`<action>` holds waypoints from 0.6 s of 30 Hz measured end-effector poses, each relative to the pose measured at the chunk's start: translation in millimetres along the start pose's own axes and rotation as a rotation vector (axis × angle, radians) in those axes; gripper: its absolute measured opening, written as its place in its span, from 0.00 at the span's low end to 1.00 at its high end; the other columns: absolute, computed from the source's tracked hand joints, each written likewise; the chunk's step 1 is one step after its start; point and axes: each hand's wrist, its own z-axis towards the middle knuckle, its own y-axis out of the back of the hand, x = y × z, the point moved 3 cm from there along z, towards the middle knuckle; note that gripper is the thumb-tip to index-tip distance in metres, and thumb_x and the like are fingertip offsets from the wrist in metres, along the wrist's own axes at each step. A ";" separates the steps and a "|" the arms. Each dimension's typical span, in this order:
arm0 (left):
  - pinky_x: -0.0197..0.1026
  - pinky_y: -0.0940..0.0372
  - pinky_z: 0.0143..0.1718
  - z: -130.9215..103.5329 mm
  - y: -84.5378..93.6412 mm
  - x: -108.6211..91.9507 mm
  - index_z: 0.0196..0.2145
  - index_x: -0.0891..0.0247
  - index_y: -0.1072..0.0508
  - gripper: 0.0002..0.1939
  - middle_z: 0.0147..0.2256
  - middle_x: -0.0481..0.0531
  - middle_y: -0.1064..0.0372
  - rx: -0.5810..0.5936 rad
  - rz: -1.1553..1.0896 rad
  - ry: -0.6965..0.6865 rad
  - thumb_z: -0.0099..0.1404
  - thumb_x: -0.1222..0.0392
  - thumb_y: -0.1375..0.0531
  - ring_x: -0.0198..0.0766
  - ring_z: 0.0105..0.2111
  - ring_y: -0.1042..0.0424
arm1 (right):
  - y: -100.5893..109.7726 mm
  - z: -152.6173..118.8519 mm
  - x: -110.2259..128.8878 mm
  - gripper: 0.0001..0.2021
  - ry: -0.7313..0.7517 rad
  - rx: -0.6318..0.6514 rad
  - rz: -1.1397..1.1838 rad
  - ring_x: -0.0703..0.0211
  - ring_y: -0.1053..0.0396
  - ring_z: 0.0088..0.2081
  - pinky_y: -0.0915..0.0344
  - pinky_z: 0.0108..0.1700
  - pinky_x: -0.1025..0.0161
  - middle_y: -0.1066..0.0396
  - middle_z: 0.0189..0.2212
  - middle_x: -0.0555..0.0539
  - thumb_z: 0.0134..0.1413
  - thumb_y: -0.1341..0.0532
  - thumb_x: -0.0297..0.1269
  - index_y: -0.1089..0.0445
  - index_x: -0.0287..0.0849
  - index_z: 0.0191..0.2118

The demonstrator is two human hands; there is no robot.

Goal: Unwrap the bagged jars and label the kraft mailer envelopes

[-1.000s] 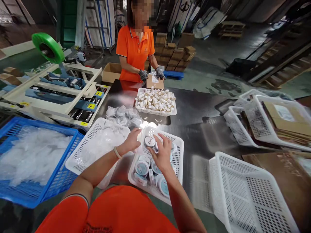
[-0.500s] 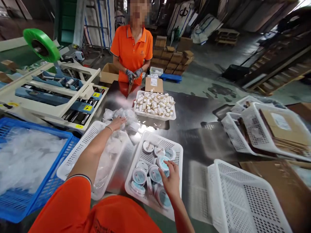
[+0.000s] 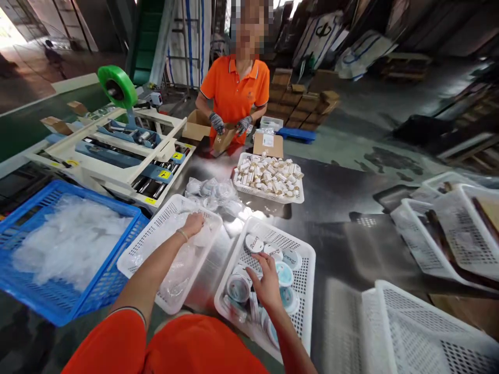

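Note:
My left hand (image 3: 194,224) is over the left white basket (image 3: 134,248), which holds clear plastic bags (image 3: 177,272). Its fingers curl down, and what they touch is hidden. Over the middle white basket (image 3: 307,259) is my right hand (image 3: 265,278), thumb and fingers apart, with nothing visible between them. Round jars with white and pale blue lids (image 3: 239,287) lie around and below it in that basket. Behind my left hand, wrapped round items (image 3: 218,192) are heaped on the metal table (image 3: 331,189).
Across the table a person in orange (image 3: 237,85) holds a brown carton (image 3: 225,139) in gloved hands. A basket of small white-and-gold bottles (image 3: 268,176) stands ahead. Blue basket (image 3: 58,311) at left; white baskets (image 3: 421,332) at right. A roller machine (image 3: 117,166) stands back left.
My left hand has left the wrapped items and is now over the bag basket. My right hand has shifted to the upper jars. The person opposite has raised a carton. The view has turned left.

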 end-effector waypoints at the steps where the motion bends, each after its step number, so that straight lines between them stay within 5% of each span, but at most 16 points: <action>1: 0.48 0.31 0.48 0.0 3.7 -0.5 0.21 0.61 0.33 0.11 0.29 0.54 0.29 -0.030 -0.007 0.022 0.57 0.70 0.37 0.47 0.38 0.25 | -0.7 2.0 6.2 0.17 0.013 0.016 0.013 0.39 0.28 0.55 0.28 0.57 0.38 0.29 0.52 0.37 0.62 0.39 0.50 0.24 0.46 0.50; 5: 0.44 0.32 0.44 -5.4 39.2 -3.2 0.26 0.59 0.35 0.11 0.28 0.52 0.29 -0.184 -0.127 0.046 0.68 0.63 0.43 0.43 0.35 0.25 | -2.3 5.7 22.1 0.15 0.009 0.107 0.127 0.41 0.25 0.50 0.27 0.54 0.40 0.24 0.47 0.39 0.62 0.38 0.49 0.24 0.46 0.46; 9: 0.38 0.33 0.32 -31.0 62.5 -22.6 0.31 0.57 0.36 0.09 0.25 0.46 0.29 -0.300 -0.585 -0.016 0.68 0.54 0.42 0.37 0.26 0.28 | -16.0 11.8 32.4 0.26 -0.122 0.114 0.313 0.40 0.23 0.47 0.25 0.46 0.43 0.22 0.46 0.39 0.51 0.29 0.54 0.26 0.46 0.53; 15: 0.34 0.38 0.24 -76.1 40.7 -76.2 0.31 0.58 0.34 0.20 0.23 0.41 0.37 -0.170 -1.002 -0.076 0.63 0.41 0.34 0.31 0.21 0.36 | -30.7 40.5 64.9 0.51 -0.170 -0.052 0.489 0.36 0.32 0.63 0.27 0.54 0.40 0.38 0.68 0.33 0.37 0.23 0.51 0.38 0.49 0.68; 18: 0.34 0.45 0.21 -89.3 27.8 -92.5 0.31 0.59 0.32 0.23 0.20 0.39 0.43 0.007 -1.109 -0.051 0.61 0.37 0.33 0.29 0.18 0.44 | -25.8 52.5 72.0 0.47 -0.161 0.064 0.539 0.40 0.30 0.61 0.27 0.53 0.46 0.29 0.63 0.37 0.32 0.20 0.49 0.31 0.49 0.63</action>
